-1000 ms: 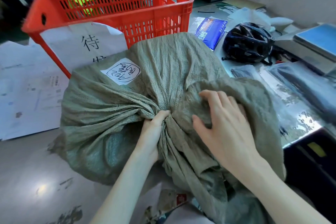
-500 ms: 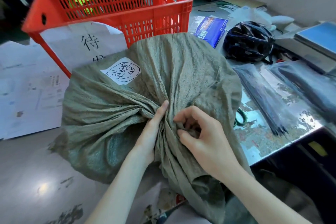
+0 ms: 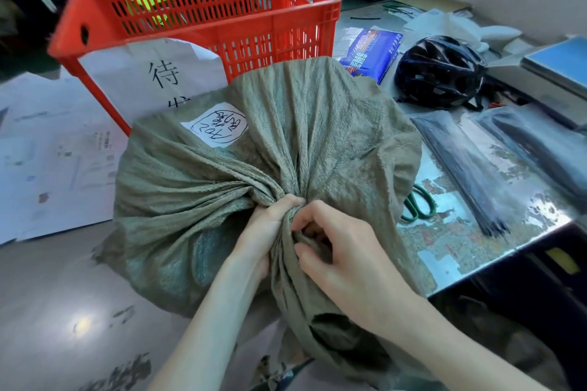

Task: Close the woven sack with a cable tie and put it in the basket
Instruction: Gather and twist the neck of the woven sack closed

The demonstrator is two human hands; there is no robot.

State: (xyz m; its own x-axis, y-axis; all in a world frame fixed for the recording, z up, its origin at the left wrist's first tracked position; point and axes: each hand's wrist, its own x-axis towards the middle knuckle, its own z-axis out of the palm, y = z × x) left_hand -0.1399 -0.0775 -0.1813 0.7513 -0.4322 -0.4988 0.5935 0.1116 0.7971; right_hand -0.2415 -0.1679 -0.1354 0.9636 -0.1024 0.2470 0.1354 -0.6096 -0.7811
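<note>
A full olive-green woven sack with a white handwritten label lies on the table in front of me. Its mouth is gathered into a twisted neck pointing toward me. My left hand is clenched around that neck from the left. My right hand grips the bunched fabric just right of it, fingers curled into the folds. The red plastic basket stands behind the sack. A clear bag of black cable ties lies on the table to the right. No tie is on the sack.
Green-handled scissors peek out beside the sack's right edge. A black helmet, a blue packet and a second plastic bag lie to the right. White paper sheets cover the left. The table edge drops off at lower right.
My right hand went from lying flat on the loose flap to pulling that fabric in and clenching it beside my left hand. The sack's neck is now tighter, uncovering the cable ties and scissors.
</note>
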